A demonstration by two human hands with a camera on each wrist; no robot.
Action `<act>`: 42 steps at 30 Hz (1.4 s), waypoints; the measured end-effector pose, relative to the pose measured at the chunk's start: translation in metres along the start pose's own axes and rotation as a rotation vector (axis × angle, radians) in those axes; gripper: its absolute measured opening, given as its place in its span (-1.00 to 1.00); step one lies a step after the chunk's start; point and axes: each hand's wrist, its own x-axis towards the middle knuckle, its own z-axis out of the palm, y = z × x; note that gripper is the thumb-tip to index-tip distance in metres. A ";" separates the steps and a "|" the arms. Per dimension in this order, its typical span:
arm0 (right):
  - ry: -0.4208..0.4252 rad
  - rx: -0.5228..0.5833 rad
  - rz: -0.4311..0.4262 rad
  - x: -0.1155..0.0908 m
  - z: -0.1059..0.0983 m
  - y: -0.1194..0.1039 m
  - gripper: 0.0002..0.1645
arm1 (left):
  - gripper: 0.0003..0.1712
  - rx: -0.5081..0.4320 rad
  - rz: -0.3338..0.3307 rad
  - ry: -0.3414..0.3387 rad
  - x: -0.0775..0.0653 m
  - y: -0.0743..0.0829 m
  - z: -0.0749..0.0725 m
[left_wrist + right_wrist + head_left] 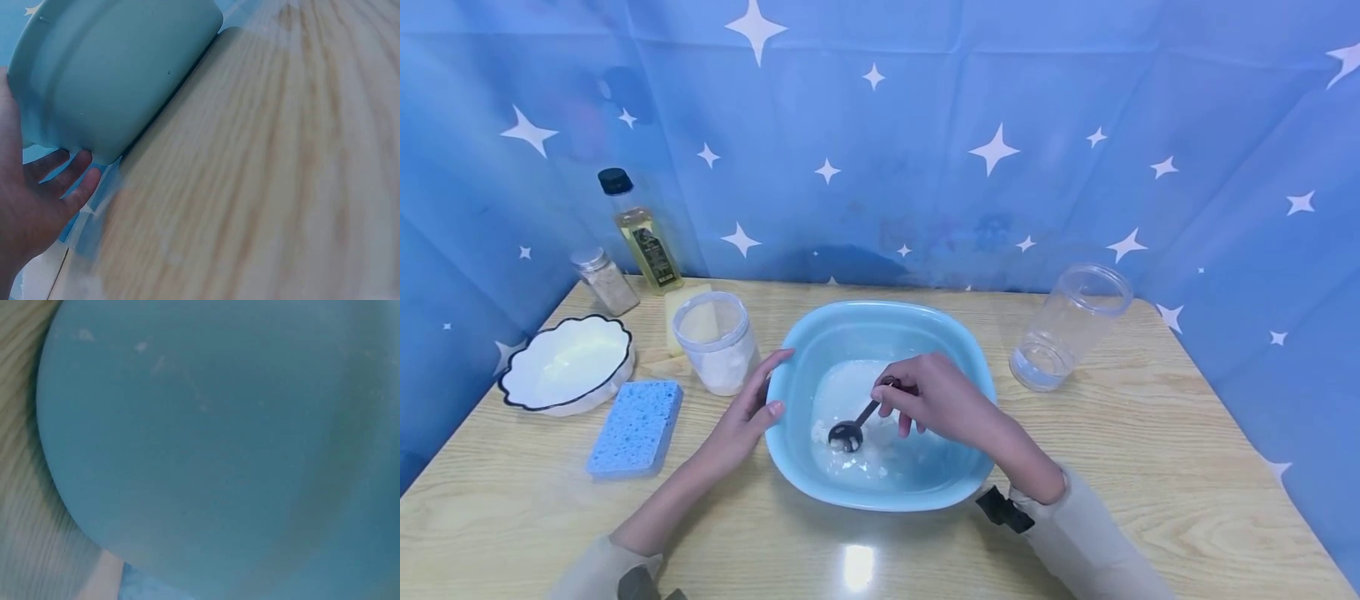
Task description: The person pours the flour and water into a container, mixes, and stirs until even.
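My right hand [928, 396] pinches the handle of a dark spoon [847, 435] inside a light-blue plastic basin [891, 502]. The spoon's bowl is tilted down into whitish liquid with white clumps [868, 467]. At the basin's left side rests my left hand [751, 410], its fingers spread and fairly straight against the outer wall [119, 75], thumb by the rim. In the right wrist view only the basin's outer side [187, 456] fills the picture; the hand and spoon are hidden there.
Left of the basin stand an open jar of white powder [722, 358], a blue sponge [636, 427], a scalloped white dish [567, 364], a shaker [606, 283], an oil bottle [647, 242] and a pale yellow block [677, 312]. A clear cup [1067, 329] stands right.
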 end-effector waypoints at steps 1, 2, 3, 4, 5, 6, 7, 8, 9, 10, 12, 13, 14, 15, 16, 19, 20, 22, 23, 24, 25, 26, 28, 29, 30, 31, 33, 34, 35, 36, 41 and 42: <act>0.000 0.005 0.006 0.001 0.000 0.000 -0.85 | -0.35 0.002 -0.001 0.001 0.000 0.000 0.000; -0.002 0.008 0.011 0.001 0.001 -0.001 -0.85 | -0.35 0.004 -0.002 0.004 0.000 0.000 0.000; -0.004 0.006 0.012 0.002 0.001 -0.001 -0.86 | -0.35 0.006 -0.003 0.007 0.000 0.000 -0.001; -0.006 0.001 0.009 0.003 0.001 -0.002 -0.85 | -0.35 0.008 -0.005 0.009 -0.001 0.000 -0.001; -0.008 -0.006 0.007 0.004 0.001 -0.003 -0.85 | -0.35 0.011 -0.006 0.013 -0.001 0.000 -0.001; -0.011 -0.009 0.004 0.005 0.001 -0.004 -0.85 | -0.35 0.010 -0.006 0.014 -0.001 0.000 -0.001; -0.010 -0.014 0.002 0.006 0.000 -0.005 -0.84 | -0.35 0.012 -0.004 0.014 -0.001 0.000 -0.001; -0.005 -0.012 0.007 0.006 -0.001 -0.005 -0.83 | -0.34 0.013 -0.002 0.012 0.000 0.001 -0.001; 0.006 -0.004 0.014 0.006 -0.003 -0.005 -0.81 | -0.34 0.012 -0.001 0.010 0.000 0.001 0.000; 0.018 0.012 0.022 0.005 -0.005 -0.006 -0.80 | -0.34 0.012 -0.003 0.009 0.000 0.001 0.000; 0.042 0.051 0.046 0.003 -0.011 -0.006 -0.77 | -0.34 0.012 -0.007 0.007 0.001 0.001 0.001; 0.052 0.070 0.056 0.002 -0.014 -0.006 -0.75 | -0.34 0.014 -0.011 0.008 0.001 0.001 0.001; 0.061 0.092 0.067 0.001 -0.016 -0.006 -0.74 | -0.34 0.012 -0.013 0.008 0.002 0.001 0.001; 0.067 0.107 0.075 0.000 -0.018 -0.006 -0.73 | -0.34 0.008 -0.012 0.009 0.002 0.001 0.001; 0.069 0.118 0.080 0.000 -0.018 -0.006 -0.72 | -0.34 0.008 -0.012 0.010 0.002 0.001 0.001; 0.054 0.111 0.079 0.002 -0.014 -0.005 -0.73 | -0.34 0.006 0.003 0.009 0.002 0.001 0.001; 0.046 0.097 0.073 0.004 -0.011 -0.006 -0.75 | -0.34 0.009 0.007 0.010 0.001 0.001 0.001; 0.027 0.063 0.059 0.007 -0.005 -0.006 -0.77 | -0.34 0.019 0.012 0.015 0.000 0.001 0.000; 0.018 0.041 0.049 0.008 -0.002 -0.007 -0.78 | -0.34 0.022 0.012 0.018 -0.001 0.002 0.000; 0.009 0.024 0.039 0.009 0.001 -0.007 -0.79 | -0.34 0.026 0.011 0.022 -0.001 0.002 0.000; 0.007 0.009 0.035 0.010 0.004 -0.007 -0.80 | -0.34 0.028 0.010 0.024 -0.002 0.002 -0.001; 0.010 -0.013 0.033 0.011 0.005 -0.008 -0.80 | -0.34 0.028 0.011 0.025 -0.002 0.002 -0.001; 0.031 -0.057 0.051 0.011 0.008 -0.008 -0.80 | -0.34 0.026 0.008 0.024 -0.002 0.001 -0.001; 0.047 -0.082 0.062 0.012 0.008 -0.007 -0.79 | -0.34 0.022 0.008 0.022 -0.002 0.001 -0.001; 0.066 -0.111 0.076 0.012 0.008 -0.006 -0.79 | -0.34 0.019 0.008 0.019 -0.001 0.001 -0.001; 0.086 -0.140 0.093 0.012 0.008 -0.005 -0.78 | -0.34 0.018 0.008 0.017 -0.001 0.001 0.000; 0.123 -0.196 0.129 0.012 0.006 -0.002 -0.75 | -0.34 0.017 0.007 0.015 -0.001 0.000 0.000; 0.137 -0.218 0.140 0.012 0.005 -0.001 -0.74 | -0.34 0.015 0.008 0.014 -0.001 0.000 0.001; 0.150 -0.236 0.147 0.012 0.004 0.000 -0.72 | -0.34 0.014 0.007 0.014 -0.001 0.000 0.001; 0.163 -0.246 0.155 0.011 0.003 0.002 -0.71 | -0.34 0.013 0.006 0.013 -0.001 0.000 0.001; 0.216 -0.277 0.189 0.008 -0.007 0.003 -0.65 | -0.35 0.000 0.003 0.005 0.000 -0.001 0.001; 0.228 -0.284 0.200 0.007 -0.009 0.003 -0.66 | -0.35 -0.002 0.003 0.003 0.000 -0.001 0.001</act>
